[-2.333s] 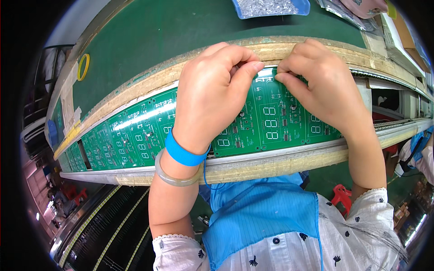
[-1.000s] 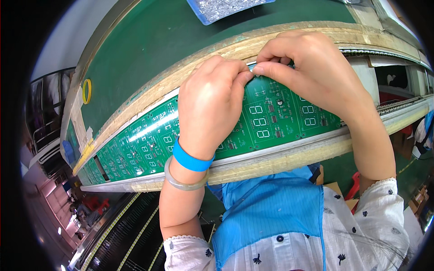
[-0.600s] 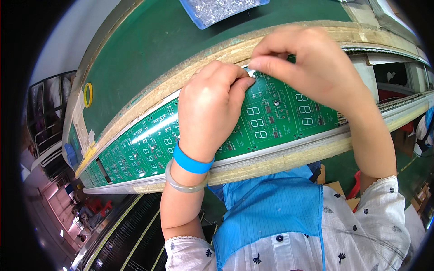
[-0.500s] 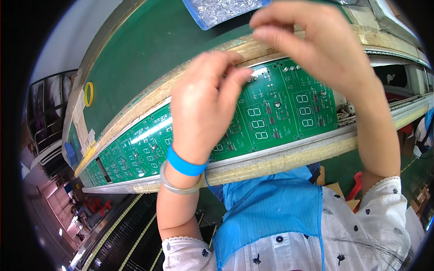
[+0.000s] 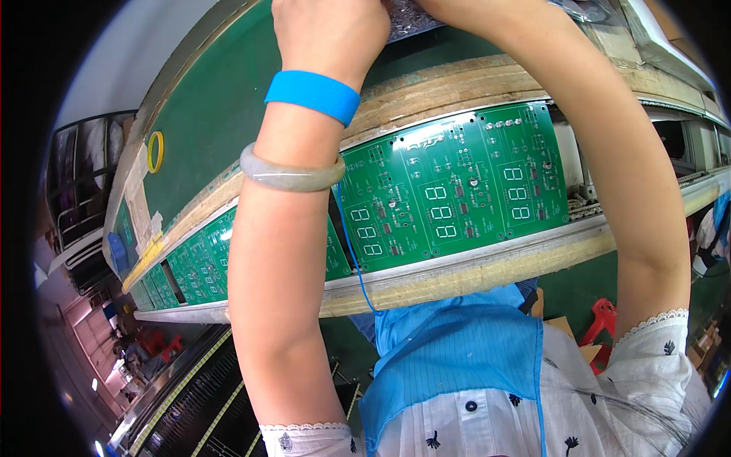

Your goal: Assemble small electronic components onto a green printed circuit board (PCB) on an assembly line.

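Observation:
My left hand (image 5: 333, 34) reaches to the top edge of the picture, beside a tray of small clear components (image 5: 410, 21). My right hand (image 5: 468, 9) comes to the same tray from its other side. The fingers of both hands are cut off or hidden there, so what they hold cannot be seen. Below my arms lies a row of green circuit boards (image 5: 495, 204) in a rail, with white digit outlines and small parts on them. A row of small components (image 5: 504, 123) stands along the upper edge of the rightmost board.
A wooden ledge (image 5: 434, 85) runs between the boards and the green work surface (image 5: 221, 99). A yellow ring (image 5: 155, 152) lies at the left. From my blue wrist strap (image 5: 312, 97) a blue cord (image 5: 352, 247) hangs across the boards. Rail machinery (image 5: 585, 199) shows at the right.
Both hands have moved up and away from the boards to the tray at the top. The boards have shifted slightly, and a gap between two of them now shows beside my left forearm.

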Demonstrator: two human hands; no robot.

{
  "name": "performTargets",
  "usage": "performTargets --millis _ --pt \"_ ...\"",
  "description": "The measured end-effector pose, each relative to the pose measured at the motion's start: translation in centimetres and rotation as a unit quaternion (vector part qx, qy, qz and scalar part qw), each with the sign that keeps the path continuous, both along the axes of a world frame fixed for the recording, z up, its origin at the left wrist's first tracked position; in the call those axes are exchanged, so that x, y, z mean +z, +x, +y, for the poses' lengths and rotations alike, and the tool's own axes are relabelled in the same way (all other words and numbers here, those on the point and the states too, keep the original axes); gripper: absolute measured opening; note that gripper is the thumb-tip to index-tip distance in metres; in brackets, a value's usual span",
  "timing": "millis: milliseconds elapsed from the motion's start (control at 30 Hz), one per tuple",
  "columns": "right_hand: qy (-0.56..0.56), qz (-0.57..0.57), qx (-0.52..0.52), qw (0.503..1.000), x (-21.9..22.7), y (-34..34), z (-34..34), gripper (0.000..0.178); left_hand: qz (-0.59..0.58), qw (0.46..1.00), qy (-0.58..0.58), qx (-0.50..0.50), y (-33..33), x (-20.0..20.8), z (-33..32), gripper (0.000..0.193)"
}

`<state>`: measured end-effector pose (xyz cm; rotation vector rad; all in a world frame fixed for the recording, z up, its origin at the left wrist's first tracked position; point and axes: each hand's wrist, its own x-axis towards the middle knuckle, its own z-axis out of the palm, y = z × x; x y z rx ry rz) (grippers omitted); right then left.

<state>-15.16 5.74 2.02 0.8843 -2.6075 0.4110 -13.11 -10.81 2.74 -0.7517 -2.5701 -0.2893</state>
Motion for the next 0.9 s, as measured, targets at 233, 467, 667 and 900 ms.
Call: performTargets --millis 233,467,667,900 --pt "-0.064 0.016 -0.086 0.994 1.1 2.0 -1.5 0.014 -0.049 0.987 0.153 -0.013 1.0 0.8 -0.9 0.012" --pt "-0.370 -0.289 -0.086 0.879 2.0 7.6 -0.6 0.019 -0.339 0.814 0.470 0.029 4.9 1.9 -3.5 0.012" --pt "-0.421 -0.456 -0.022 0.784 -0.6 10.2 0.4 0.022 -0.470 0.695 0.542 -0.056 8.1 -0.6 -6.8 0.017" --pt "-0.401 -0.473 -0.027 0.784 -0.7 10.7 -0.3 0.022 -0.514 0.677 0.526 -0.019 10.3 -1.4 -7.7 0.020"
